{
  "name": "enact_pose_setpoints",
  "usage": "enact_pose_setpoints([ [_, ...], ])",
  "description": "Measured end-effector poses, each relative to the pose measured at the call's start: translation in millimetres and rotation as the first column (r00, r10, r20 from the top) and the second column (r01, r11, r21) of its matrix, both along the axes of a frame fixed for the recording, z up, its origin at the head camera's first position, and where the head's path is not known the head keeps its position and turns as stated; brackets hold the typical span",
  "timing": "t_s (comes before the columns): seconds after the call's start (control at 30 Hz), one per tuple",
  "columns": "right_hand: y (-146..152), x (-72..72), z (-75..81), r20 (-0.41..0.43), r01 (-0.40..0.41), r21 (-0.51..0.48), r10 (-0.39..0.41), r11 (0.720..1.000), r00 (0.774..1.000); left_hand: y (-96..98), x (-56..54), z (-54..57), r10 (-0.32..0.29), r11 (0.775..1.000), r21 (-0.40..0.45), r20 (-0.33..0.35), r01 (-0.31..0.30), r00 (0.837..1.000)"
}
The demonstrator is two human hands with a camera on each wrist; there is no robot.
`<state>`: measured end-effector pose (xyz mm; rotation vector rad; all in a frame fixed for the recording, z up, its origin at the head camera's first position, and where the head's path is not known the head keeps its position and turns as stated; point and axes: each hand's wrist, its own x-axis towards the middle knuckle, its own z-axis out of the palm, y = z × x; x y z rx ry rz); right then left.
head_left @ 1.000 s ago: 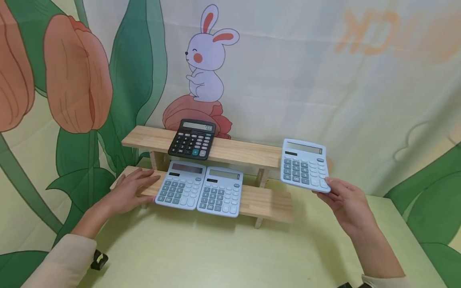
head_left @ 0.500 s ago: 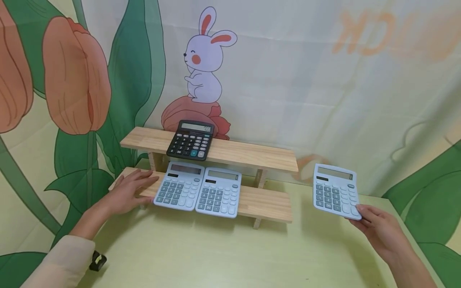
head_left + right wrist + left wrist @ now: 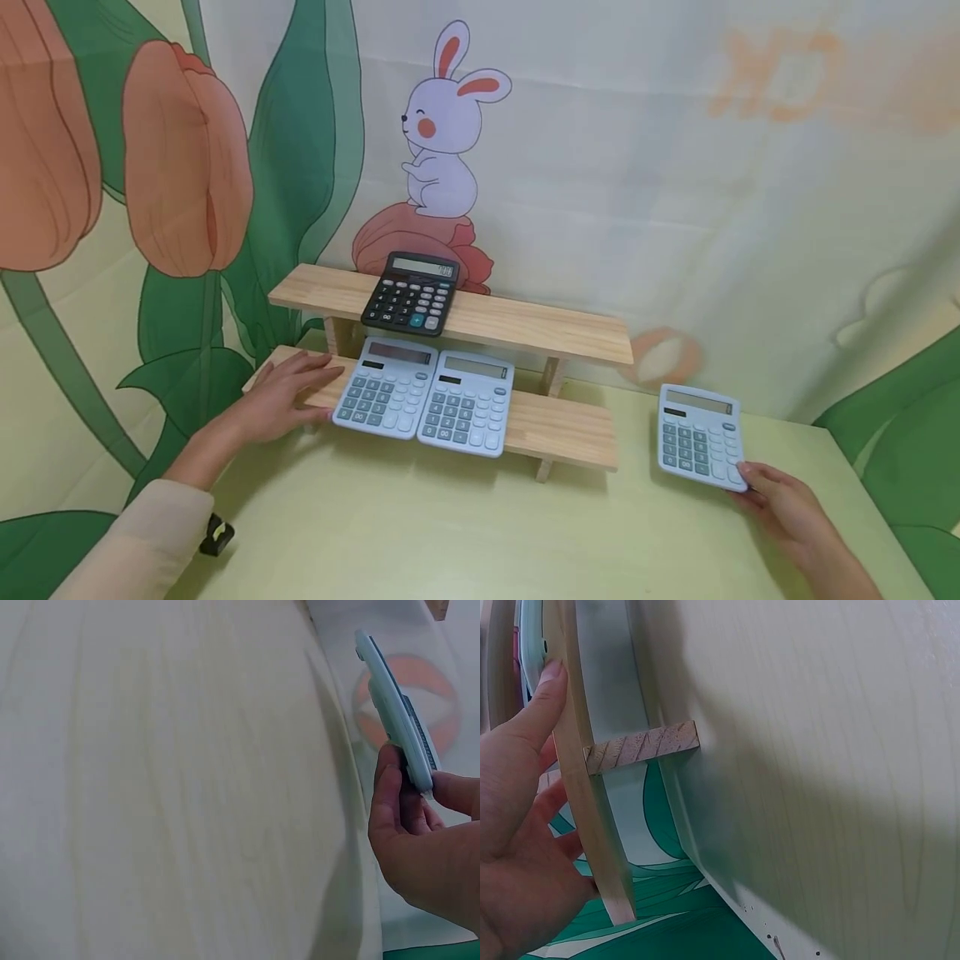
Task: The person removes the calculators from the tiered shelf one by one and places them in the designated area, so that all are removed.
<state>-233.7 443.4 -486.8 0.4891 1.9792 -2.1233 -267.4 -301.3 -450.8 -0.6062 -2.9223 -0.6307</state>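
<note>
My right hand point(image 3: 786, 507) pinches a light blue calculator point(image 3: 699, 437) at its lower right corner. In the right wrist view this calculator point(image 3: 401, 712) shows edge-on, thumb on the key side and fingers behind, held up off the table. My left hand point(image 3: 283, 396) rests at the left end of the lower wooden shelf point(image 3: 562, 425), fingers spread, the thumb tip right at the edge of a light blue calculator point(image 3: 386, 387). Close beside that one leans a second light blue calculator point(image 3: 467, 404). A black calculator point(image 3: 411, 293) leans on the upper shelf point(image 3: 540, 325).
The two-step wooden stand rests on a pale green table point(image 3: 420, 533). Behind it hangs a curtain point(image 3: 637, 183) printed with a rabbit and tulips. A small black clip-like piece point(image 3: 217, 533) is by the left sleeve point(image 3: 142, 542).
My right hand has carried its calculator away from the upper shelf's right end, rightward and then down towards the table. The left hand stays at the lower shelf. The head view has shifted slightly.
</note>
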Motion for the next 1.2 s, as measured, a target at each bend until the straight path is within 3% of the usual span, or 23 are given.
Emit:
enact_pose_setpoints([
  [0.53, -16, -13.3, -14.6, 0.017, -0.005, 0.159, 0.003, 0.987, 1.0, 1.1, 0.1, -0.5, 0.007, 1.0, -0.01, 0.006, -0.007, 1.0],
  [0.67, -16, -14.9, -15.1, 0.01, -0.022, 0.272, 0.019, 0.962, 1.0, 1.3, -1.6, -0.9, -0.001, 1.0, -0.011, -0.004, 0.001, 1.0],
  [0.73, -17, -16.3, -14.8, -0.001, -0.035, 0.37, 0.038, 0.928, 0.999, 1.6, -1.8, -1.1, -0.002, 1.0, -0.014, -0.009, 0.002, 1.0],
  [0.9, -19, -16.8, -12.2, -0.014, -0.07, 0.599, 0.097, 0.798, 0.995, 1.2, -1.1, -2.3, 0.002, 1.0, -0.015, -0.008, -0.002, 1.0],
  [1.03, -21, -16.4, -10.3, -0.007, -0.07, 0.709, 0.106, 0.702, 0.994, 0.2, -2.2, -4.0, 0.002, 1.0, -0.014, -0.002, -0.002, 1.0],
  [1.2, -24, -15.9, -8.5, -0.058, -0.025, 0.812, 0.123, 0.583, 0.991, -0.4, -3.6, -4.7, 0.004, 1.0, -0.012, -0.004, -0.004, 1.0],
])
